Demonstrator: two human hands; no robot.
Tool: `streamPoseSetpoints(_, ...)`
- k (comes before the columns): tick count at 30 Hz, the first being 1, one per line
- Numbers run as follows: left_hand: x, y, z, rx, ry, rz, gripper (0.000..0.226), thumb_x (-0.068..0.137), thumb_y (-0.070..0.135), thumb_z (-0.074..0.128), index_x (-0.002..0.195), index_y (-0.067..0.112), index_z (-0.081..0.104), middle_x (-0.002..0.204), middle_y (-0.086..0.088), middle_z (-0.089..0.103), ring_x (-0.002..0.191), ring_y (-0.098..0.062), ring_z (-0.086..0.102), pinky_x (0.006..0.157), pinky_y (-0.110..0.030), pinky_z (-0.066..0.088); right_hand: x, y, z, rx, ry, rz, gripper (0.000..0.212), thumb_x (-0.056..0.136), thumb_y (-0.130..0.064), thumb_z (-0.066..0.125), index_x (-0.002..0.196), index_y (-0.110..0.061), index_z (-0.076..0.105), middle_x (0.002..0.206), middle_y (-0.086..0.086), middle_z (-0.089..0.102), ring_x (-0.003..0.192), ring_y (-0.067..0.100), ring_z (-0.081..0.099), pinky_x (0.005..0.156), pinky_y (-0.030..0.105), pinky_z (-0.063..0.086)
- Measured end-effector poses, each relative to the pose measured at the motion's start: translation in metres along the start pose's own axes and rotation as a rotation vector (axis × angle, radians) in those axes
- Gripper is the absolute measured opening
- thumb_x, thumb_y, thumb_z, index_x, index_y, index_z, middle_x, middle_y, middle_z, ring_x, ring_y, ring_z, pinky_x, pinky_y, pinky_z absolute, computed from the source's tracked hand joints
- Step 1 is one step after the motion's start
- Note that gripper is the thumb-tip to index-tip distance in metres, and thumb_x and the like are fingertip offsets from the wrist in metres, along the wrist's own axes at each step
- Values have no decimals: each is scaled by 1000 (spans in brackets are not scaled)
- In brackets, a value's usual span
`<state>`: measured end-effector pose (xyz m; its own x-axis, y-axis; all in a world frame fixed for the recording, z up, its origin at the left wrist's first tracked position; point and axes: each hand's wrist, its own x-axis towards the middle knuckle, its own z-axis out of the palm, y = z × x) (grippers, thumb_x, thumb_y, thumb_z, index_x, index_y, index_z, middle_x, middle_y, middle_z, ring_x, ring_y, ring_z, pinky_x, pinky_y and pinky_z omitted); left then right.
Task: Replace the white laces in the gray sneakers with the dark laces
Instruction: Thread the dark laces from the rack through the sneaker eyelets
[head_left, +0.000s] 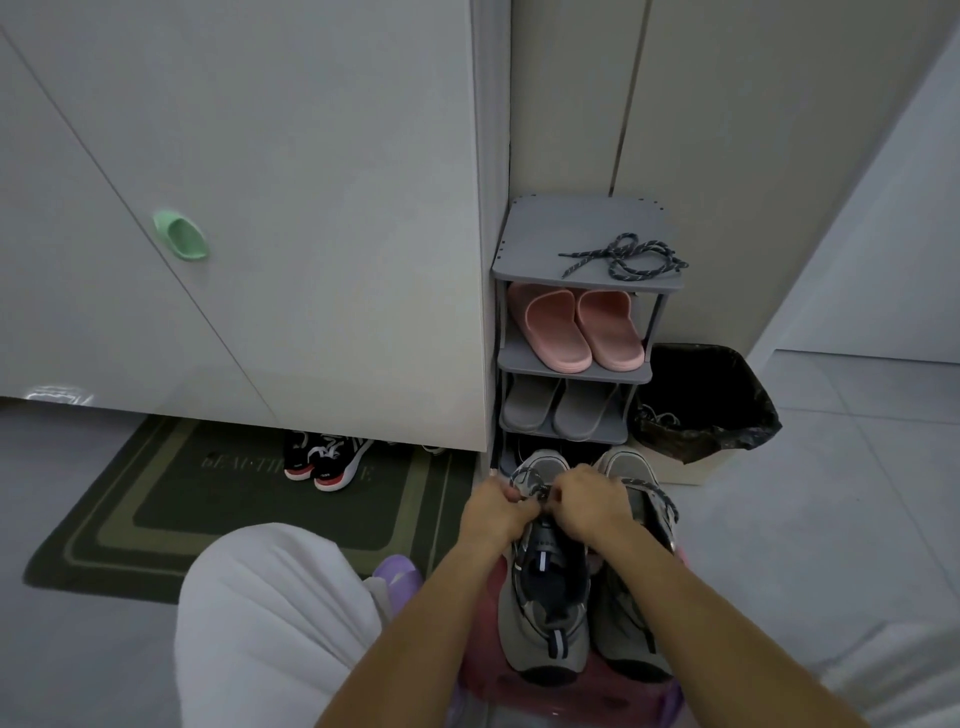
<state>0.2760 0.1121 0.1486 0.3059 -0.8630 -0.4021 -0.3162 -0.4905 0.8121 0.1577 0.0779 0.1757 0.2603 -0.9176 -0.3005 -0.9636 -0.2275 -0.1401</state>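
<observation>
The two gray sneakers (550, 618) stand side by side, toes away from the person, on a pink stool (571, 696) in front of the knees. Over the left one, the left hand (493, 506) and right hand (587, 501) meet near its toe end, the fingers of each curled and pinching a dark lace (535, 491). A speckled lace (661, 494) also runs along the right sneaker.

Just beyond stands a gray shoe rack (545, 228). A loose dark lace (628, 257) lies coiled on its top shelf, pink slippers (576, 332) sit on the shelf below and gray slippers (561, 408) under those. Right of the rack, a bin (701, 467) with a black liner holds a pale tangle (655, 417), too small to identify. To the left, black-and-red sneakers (324, 457) rest on a green doormat (156, 519).
</observation>
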Motion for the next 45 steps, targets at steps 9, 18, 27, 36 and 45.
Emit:
streamPoseSetpoints(9,3,-4,-4,-64,-18,-50,23,75,16,72,72,19,49,78,-6,59,77,-24,58,84,-42,52,-9,52,-26,37,53,54,21,93,-32,49,106,-23,64,121,5,51,115,24,51,97,37,37)
streamPoseSetpoints(18,0,1,-6,24,-32,-39,22,79,16,69,68,17,51,69,-1,56,74,-22,57,82,-39,52,-24,95,-50,126,14,175,18,97,-32,43,95,-20,57,109,4,60,105,24,55,89,35,34)
streamPoseSetpoints(27,9,-3,-27,232,-30,-16,27,90,16,57,63,15,52,64,1,52,57,-8,47,58,-22,41,-35,108,-78,67,12,139,16,85,-40,64,93,-26,62,96,-7,62,96,15,59,82,29,41)
streamPoseSetpoints(36,-28,52,4,173,-215,338,9,90,21,61,95,16,65,89,5,60,85,-9,57,61,-9,41,-34,94,-104,653,47,113,19,82,-15,70,67,-10,59,65,8,61,55,15,53,54,25,43)
streamPoseSetpoints(45,-46,81,19,132,-338,318,19,94,27,53,104,13,62,94,1,61,78,-12,54,65,-19,45,-30,64,-116,941,204,127,14,85,-15,68,75,-6,64,60,4,58,48,6,52,39,7,40)
